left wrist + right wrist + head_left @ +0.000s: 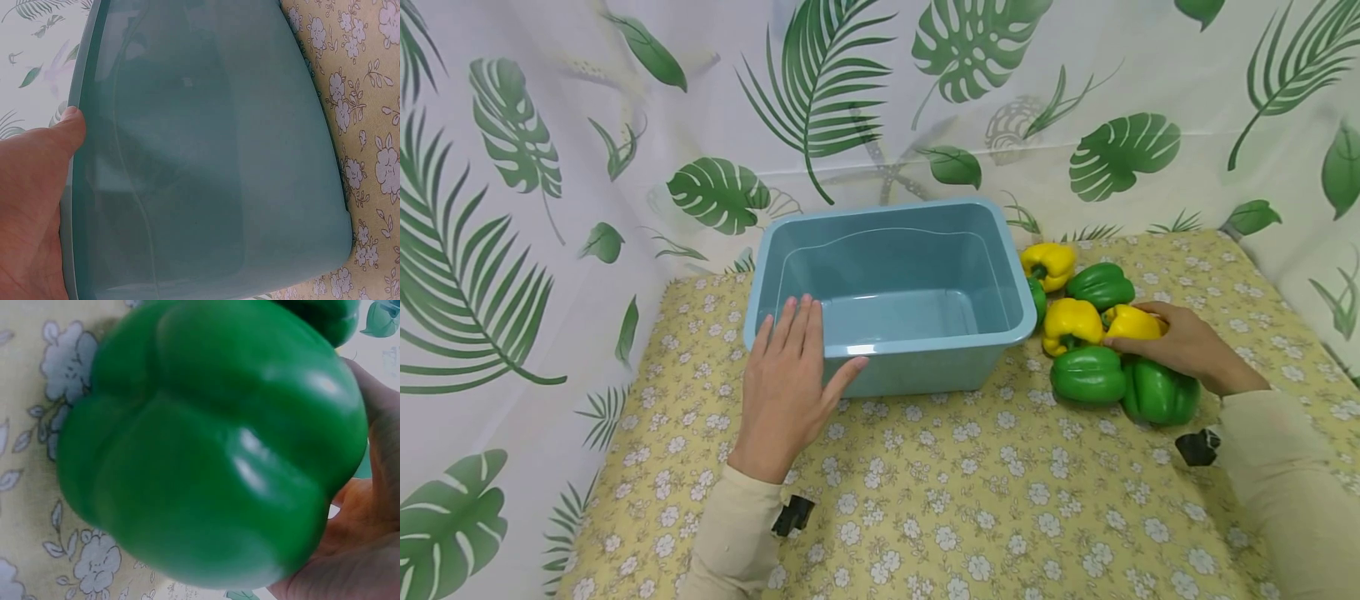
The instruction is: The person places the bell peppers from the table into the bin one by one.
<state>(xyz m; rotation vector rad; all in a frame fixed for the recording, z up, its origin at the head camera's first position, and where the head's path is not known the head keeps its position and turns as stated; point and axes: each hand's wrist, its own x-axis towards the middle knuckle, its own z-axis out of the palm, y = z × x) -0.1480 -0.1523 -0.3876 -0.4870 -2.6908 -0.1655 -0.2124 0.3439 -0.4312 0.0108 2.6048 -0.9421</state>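
Observation:
A blue-grey plastic tub (917,372) stands on the table. My left hand (785,398) rests over its near left rim, fingers straight and thumb spread along the front; the left wrist view shows the thumb (70,125) on the rim. On the right, my right hand (1197,348) grips a yellow bell pepper (1133,322) between thumb and fingers, within a group of peppers. Just below that hand lies a green bell pepper (1159,392), which fills most of the right wrist view and hides the held pepper there.
Around the held pepper lie another green pepper (1087,374), a yellow one (1072,325), a green one (1101,286) and a yellow one (1049,264) farther back. One more green pepper (1037,298) sits against the tub's right side. A leaf-print curtain (880,175) hangs behind the flowered tablecloth (925,492).

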